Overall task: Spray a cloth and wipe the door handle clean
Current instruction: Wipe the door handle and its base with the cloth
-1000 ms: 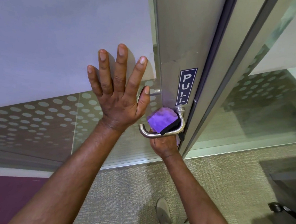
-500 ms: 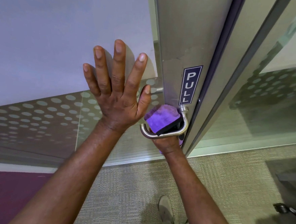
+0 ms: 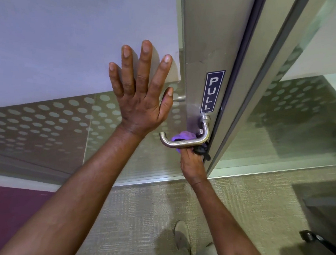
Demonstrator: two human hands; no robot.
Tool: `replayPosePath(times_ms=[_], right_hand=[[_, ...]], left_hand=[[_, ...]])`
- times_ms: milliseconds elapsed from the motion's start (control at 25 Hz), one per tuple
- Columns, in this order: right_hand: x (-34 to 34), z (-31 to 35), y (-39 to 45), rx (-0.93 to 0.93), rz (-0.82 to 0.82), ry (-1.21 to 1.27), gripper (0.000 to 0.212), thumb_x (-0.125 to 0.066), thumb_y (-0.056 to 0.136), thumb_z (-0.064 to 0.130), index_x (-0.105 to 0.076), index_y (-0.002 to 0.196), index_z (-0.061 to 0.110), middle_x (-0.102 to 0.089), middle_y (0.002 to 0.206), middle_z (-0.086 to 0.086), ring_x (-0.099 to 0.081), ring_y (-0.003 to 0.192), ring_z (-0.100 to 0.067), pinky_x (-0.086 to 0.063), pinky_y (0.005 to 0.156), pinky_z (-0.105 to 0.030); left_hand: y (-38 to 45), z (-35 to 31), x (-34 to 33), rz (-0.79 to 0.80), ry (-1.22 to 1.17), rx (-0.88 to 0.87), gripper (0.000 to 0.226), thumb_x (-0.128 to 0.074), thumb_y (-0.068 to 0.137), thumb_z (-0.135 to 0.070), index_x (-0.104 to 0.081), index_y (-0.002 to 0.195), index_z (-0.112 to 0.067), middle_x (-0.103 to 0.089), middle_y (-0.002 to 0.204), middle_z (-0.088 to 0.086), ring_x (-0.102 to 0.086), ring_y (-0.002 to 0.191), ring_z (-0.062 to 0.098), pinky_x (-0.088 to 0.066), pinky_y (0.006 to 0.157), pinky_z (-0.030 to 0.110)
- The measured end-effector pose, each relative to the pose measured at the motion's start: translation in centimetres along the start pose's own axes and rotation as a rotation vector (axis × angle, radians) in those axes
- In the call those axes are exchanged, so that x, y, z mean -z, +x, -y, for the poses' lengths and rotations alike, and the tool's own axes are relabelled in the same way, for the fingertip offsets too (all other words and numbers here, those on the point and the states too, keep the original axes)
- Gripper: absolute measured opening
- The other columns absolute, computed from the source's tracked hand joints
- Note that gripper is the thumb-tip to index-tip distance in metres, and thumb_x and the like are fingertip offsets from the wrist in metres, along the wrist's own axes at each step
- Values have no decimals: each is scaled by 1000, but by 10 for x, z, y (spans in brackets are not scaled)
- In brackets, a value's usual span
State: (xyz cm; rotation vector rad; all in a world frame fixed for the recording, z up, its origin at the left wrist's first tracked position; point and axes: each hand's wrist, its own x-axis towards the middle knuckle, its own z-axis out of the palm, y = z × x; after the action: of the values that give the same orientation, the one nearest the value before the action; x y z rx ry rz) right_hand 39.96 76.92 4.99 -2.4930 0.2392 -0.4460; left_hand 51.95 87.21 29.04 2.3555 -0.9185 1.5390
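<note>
our left hand flat on glass, fingers spread | our right hand clamps purple cloth under door handle

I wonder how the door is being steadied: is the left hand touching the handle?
Apart. The head view shows the left hand spread flat on the glass, with dotted glass visible between its wrist and the handle.

The cloth behind the silver door handle is purple with black edging. Above the handle, the sign is navy with white letters.
</note>
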Motion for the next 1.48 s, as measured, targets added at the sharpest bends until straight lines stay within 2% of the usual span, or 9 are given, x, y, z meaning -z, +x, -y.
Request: replayPosePath(times_ms=[160, 280, 360, 520, 640, 840, 1120, 1240, 1480], right_hand=[[32, -19, -57, -286, -44, 216, 67, -33, 88, 4, -38, 155, 12, -47, 156, -9, -47, 141, -30, -40, 116, -40], [78, -6, -83, -586, -219, 470, 66, -36, 88, 6, -41, 154, 9, -48, 152, -1, -47, 142, -24, -31, 113, -10], [107, 12, -89, -681, -337, 525, 64, -37, 86, 10, -49, 150, 12, -58, 139, 2, -56, 129, -18, -39, 103, -9], [163, 64, -69, -362, -462, 431, 64, -40, 81, -8, -60, 136, 15, -62, 115, 0, -58, 107, 1, -45, 94, -17], [178, 86, -26, -70, -508, 214, 59, -41, 80, -14, -63, 132, 3, -61, 128, -11, -56, 118, -18, -42, 103, -24], [151, 83, 36, 145, -294, -63, 46, -45, 100, -3, -57, 143, 8, -56, 135, -16, -56, 121, -36, -45, 108, -44], [158, 72, 39, 302, -197, -212, 41, -38, 107, 10, -60, 141, 15, -61, 120, -11, -58, 106, -30, -48, 99, -36], [158, 70, 42, 325, -32, -323, 43, -39, 102, 15, -63, 138, 22, -63, 113, -6, -58, 101, -27, -42, 92, -29], [155, 84, 72, 214, 395, -426, 43, -42, 96, 16, -70, 128, 24, -66, 110, -8, -63, 106, -31, -53, 86, -40]], left_hand=[[-3, -3, 1, 27, 3, -28, 54, -45, 101, -41, -38, 151, -22, -29, 155, 17, -24, 143, 46, 4, 126, 47], [-4, -3, 0, 16, -27, -19, 55, -49, 100, -40, -39, 151, -22, -31, 155, 16, -27, 142, 46, 0, 126, 50], [-3, -3, -2, 4, -22, -31, 55, -49, 100, -40, -39, 152, -22, -32, 156, 15, -26, 144, 45, 0, 126, 50], [-6, -2, -4, 5, -54, 9, 57, -48, 101, -42, -36, 154, -24, -28, 158, 13, 7, 159, 27, 1, 126, 50], [-6, -1, -4, -2, -77, 18, 58, -50, 101, -41, -36, 154, -24, -33, 158, 14, 7, 159, 27, 3, 126, 49], [-7, 0, -3, -16, -78, 12, 59, -49, 101, -42, -35, 155, -24, -34, 158, 14, 5, 159, 27, 3, 126, 48], [-7, -1, -7, -43, -64, 2, 57, -43, 101, -42, -35, 155, -24, -31, 157, 11, 10, 158, 24, -2, 126, 50], [-7, -1, -8, -46, -69, 5, 57, -42, 102, -43, -36, 155, -24, -31, 157, 11, 10, 158, 23, -1, 126, 50], [-7, 0, -6, -42, -70, 12, 58, -44, 102, -43, -34, 156, -25, -29, 158, 11, 12, 158, 23, 0, 126, 49]])
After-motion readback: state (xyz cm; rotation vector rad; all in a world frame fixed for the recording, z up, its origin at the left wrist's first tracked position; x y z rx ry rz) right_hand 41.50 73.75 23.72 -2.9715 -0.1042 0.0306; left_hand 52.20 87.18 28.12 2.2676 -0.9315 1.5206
